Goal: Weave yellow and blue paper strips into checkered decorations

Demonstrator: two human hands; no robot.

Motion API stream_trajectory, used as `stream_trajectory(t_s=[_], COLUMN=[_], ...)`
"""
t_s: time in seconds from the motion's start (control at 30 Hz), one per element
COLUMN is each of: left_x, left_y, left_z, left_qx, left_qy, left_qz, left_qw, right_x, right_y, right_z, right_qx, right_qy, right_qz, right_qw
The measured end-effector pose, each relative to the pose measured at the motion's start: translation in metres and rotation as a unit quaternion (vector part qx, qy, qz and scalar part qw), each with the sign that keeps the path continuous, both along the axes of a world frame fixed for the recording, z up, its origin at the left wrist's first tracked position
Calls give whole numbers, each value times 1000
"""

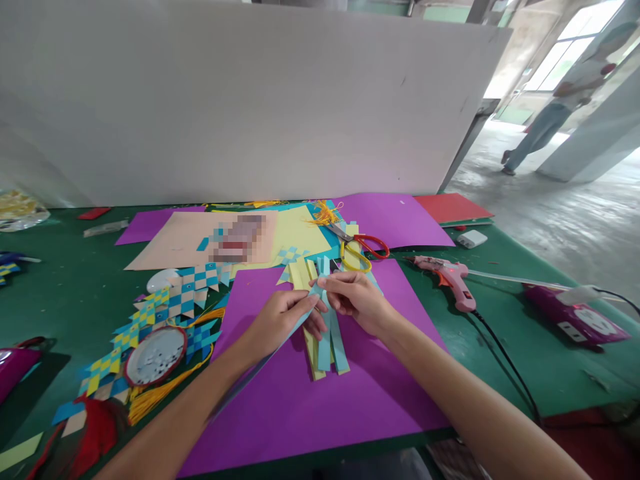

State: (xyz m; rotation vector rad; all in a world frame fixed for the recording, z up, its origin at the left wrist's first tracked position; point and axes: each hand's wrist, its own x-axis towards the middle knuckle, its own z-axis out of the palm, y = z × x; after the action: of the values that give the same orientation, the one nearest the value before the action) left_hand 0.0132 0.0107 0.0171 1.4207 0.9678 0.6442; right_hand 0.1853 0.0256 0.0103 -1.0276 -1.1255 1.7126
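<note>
My left hand (295, 313) and my right hand (357, 297) meet over a purple sheet (380, 400). Between them they pinch a light blue paper strip (285, 343), whose long end runs down along my left forearm. The thumb and forefinger of my right hand press its upper end. Beneath my hands lie more pale blue strips (324, 347) and yellow strips (311, 347), roughly upright in the view. Just beyond my right hand are red-and-yellow-handled scissors (373, 247).
A pink glue gun (450, 280) with a cord lies at right, near a purple packet (575, 317). At left sit woven paper fish (150, 313), a round dish (157, 357) and yellow tassels (160, 400). A white panel (250, 107) stands behind; a person (555, 107) is far right.
</note>
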Motion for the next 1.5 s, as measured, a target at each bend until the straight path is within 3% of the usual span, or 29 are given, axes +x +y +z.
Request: stream_trajectory(t_s=[0.27,0.53,0.77,1.1,1.17,1.33,1.4,1.5], left_x=[0,0,0,0,-1,-2,-2,-2], left_y=[-1,0,1,0,0,-2,-2,-2], left_z=[2,2,1,6,6,2,2,2], left_qx=[3,-8,-4,1,-8,-26,-27,-25], left_qy=[3,3,-16,4,-2,2,0,-8], left_qz=[-1,1,6,-13,-12,-25,-24,-13], left_qw=[1000,1000,1000,1000,1000,999,999,1000], right_x=[-1,8,6,10,15,32,33,25], right_y=[-2,3,2,3,6,16,16,11], right_z=[3,4,4,4,4,7,8,7], right_qx=[5,48,98,101,86,77,74,70], right_qy=[-3,-8,-135,-128,-103,-30,-30,-61], right_qz=[-3,-64,60,57,38,-101,-79,36], right_qw=[1000,997,984,985,990,991,994,995])
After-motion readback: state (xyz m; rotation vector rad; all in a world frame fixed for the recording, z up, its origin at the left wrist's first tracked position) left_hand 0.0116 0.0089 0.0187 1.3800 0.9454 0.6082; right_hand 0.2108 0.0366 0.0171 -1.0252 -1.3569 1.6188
